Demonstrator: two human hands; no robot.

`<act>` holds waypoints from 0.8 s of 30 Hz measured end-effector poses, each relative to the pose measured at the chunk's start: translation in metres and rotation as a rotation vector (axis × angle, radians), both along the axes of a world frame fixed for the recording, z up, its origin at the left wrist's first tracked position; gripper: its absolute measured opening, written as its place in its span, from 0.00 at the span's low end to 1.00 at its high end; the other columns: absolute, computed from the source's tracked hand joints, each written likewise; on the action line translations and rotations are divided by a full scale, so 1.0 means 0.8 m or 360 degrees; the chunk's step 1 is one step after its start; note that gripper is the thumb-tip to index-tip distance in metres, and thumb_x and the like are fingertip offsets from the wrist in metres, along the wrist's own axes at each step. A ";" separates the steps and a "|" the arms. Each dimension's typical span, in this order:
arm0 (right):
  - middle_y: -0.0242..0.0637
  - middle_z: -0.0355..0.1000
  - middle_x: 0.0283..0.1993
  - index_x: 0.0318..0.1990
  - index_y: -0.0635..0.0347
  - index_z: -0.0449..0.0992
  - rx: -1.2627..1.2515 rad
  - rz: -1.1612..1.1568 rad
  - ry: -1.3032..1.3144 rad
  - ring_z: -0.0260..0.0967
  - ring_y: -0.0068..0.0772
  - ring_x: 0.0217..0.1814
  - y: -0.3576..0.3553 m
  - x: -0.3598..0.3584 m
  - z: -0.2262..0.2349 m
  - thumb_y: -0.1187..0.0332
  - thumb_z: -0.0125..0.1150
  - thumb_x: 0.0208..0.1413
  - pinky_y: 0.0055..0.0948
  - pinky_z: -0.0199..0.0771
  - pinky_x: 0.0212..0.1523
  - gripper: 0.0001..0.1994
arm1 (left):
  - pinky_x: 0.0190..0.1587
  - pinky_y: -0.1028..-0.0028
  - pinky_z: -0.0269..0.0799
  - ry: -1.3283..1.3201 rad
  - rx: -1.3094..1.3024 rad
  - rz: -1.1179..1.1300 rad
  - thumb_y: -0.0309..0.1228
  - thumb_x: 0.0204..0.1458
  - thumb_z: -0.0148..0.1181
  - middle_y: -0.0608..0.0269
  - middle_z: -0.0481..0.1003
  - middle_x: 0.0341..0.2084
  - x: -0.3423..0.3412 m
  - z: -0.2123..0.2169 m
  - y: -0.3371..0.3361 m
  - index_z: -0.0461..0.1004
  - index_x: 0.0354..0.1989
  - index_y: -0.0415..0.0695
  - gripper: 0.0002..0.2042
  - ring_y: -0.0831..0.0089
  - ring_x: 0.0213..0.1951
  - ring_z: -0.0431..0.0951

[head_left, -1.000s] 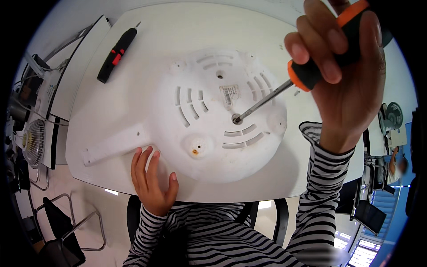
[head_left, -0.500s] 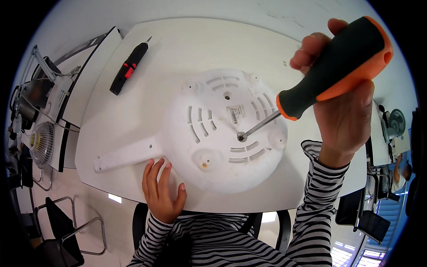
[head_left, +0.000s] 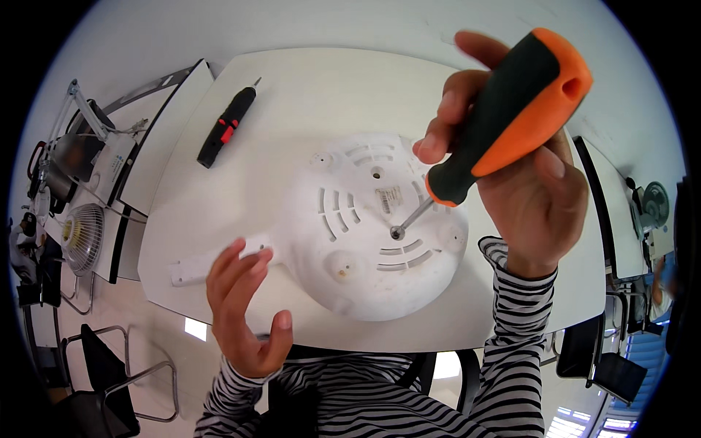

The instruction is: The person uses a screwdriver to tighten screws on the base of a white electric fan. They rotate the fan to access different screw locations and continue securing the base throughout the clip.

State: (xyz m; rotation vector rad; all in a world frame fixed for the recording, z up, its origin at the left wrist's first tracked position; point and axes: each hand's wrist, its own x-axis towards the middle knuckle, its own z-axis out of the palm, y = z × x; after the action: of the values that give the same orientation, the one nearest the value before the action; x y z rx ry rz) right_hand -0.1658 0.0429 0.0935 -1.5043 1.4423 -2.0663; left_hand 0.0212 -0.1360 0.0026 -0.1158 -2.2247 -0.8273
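Note:
A white round plastic appliance with a long straight handle lies bottom up on the table. Its underside has curved vent slots, several feet and recessed holes. My right hand holds a screwdriver by its thick black-and-orange grip, slanting up and to the right. The metal shaft's tip sits at the recessed hole right of the base's middle; whether it meets a screw inside cannot be made out. Fingers spread, my left hand hovers over where the handle joins the body, holding nothing.
A black-and-red electric screwdriver lies at the table's far left. The white tabletop ends at a wall behind. A side desk on the left bears a lamp and other gear, with a fan beside it. Black chairs stand on both sides.
My left hand has lifted from the table edge, its fingers spreading wider. My right hand has shifted on the screwdriver and its grip has turned, while the tip stays at the same hole. The view has tilted slightly.

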 end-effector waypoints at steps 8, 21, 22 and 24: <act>0.48 0.69 0.41 0.56 0.71 0.56 0.0120 -0.0294 0.0174 0.71 0.38 0.40 0.012 0.008 0.023 0.66 0.69 0.38 0.33 0.74 0.41 0.37 | 0.51 0.63 0.60 0.0062 -0.0025 -0.0541 0.33 0.47 0.48 0.45 0.67 0.47 -0.101 0.134 0.003 0.61 0.51 0.33 0.23 0.56 0.49 0.68; 0.45 0.68 0.45 0.52 0.71 0.61 0.0092 -0.0157 0.0337 0.66 0.36 0.50 0.008 0.006 0.010 0.74 0.62 0.42 0.33 0.65 0.52 0.27 | 0.49 0.65 0.61 0.0085 0.0293 -0.0717 0.36 0.50 0.47 0.45 0.67 0.47 -0.152 0.149 0.018 0.56 0.54 0.32 0.25 0.59 0.49 0.68; 0.45 0.67 0.45 0.52 0.71 0.61 0.0102 -0.0172 0.0324 0.67 0.36 0.50 0.007 0.006 0.009 0.74 0.62 0.43 0.33 0.65 0.51 0.27 | 0.49 0.65 0.61 0.0100 0.0301 -0.0713 0.36 0.51 0.47 0.45 0.67 0.47 -0.151 0.147 0.019 0.56 0.54 0.32 0.25 0.60 0.49 0.68; 0.45 0.67 0.45 0.52 0.71 0.60 0.0118 -0.0200 0.0299 0.67 0.36 0.49 0.005 0.007 0.009 0.74 0.61 0.44 0.32 0.66 0.51 0.26 | 0.48 0.66 0.61 0.0134 0.0322 -0.0704 0.37 0.51 0.46 0.45 0.67 0.47 -0.153 0.147 0.019 0.55 0.55 0.32 0.26 0.60 0.49 0.68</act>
State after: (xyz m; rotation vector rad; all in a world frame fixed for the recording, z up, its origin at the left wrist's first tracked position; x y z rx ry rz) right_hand -0.1605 0.0472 0.1009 -1.6552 1.7032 -1.9587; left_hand -0.1009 -0.1211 0.1204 -0.5490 -2.0493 -1.2542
